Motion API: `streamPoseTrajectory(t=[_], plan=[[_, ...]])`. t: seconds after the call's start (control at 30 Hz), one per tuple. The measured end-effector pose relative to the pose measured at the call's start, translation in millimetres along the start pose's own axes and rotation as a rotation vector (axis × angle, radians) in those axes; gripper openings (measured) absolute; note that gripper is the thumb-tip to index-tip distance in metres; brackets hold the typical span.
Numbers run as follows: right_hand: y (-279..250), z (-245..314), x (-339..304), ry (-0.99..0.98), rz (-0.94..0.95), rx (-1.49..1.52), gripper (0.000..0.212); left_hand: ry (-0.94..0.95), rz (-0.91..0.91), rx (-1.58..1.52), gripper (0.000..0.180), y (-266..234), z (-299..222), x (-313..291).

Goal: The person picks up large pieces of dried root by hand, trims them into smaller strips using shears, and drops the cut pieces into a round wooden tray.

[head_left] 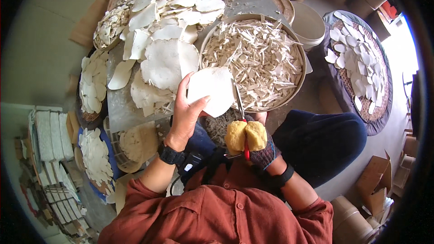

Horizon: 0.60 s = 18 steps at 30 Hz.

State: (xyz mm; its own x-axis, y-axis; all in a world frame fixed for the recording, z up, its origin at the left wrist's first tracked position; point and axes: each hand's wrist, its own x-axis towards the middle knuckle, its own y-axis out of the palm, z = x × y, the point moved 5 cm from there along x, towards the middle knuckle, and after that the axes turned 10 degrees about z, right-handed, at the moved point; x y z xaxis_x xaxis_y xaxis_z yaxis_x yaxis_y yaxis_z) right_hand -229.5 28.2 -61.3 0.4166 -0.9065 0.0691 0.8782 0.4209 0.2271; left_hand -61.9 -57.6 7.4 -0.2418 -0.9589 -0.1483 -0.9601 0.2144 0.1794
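Note:
My left hand (183, 115) pinches a thin, stiff white sheet (211, 91) with rounded edges, thumb on top. My right hand (264, 156), in a dark knitted glove, closes round a pair of scissors (240, 101). Thick yellow foam wraps the handles, and red shows beside it. The blades point away from me along the sheet's right edge; whether they touch it I cannot tell. Just beyond them is a round tray (298, 86) heaped with narrow off-white strips (260, 63). Larger pale sheets (165, 63) lie piled beyond my left hand.
Round trays of pale pieces (95, 83) line the left side. At right is a cloth-edged tray (379, 117) of white ovals, near a white bucket (308, 22). A cardboard box (375, 183) sits lower right; white bundles (52, 135) are stacked lower left.

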Motion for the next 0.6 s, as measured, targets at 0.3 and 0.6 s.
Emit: streamPoseTrajectory(t=[0.3, 0.6], plan=[[6, 6, 2, 0.19, 0.038, -0.166, 0.033, 0.01, 0.087, 0.146, 0.065, -13, 4, -14], [20, -39, 12, -0.072, 0.174, 1.306, 0.039, 0.104, 0.179, 0.349, 0.067, -31, -16, -14]])
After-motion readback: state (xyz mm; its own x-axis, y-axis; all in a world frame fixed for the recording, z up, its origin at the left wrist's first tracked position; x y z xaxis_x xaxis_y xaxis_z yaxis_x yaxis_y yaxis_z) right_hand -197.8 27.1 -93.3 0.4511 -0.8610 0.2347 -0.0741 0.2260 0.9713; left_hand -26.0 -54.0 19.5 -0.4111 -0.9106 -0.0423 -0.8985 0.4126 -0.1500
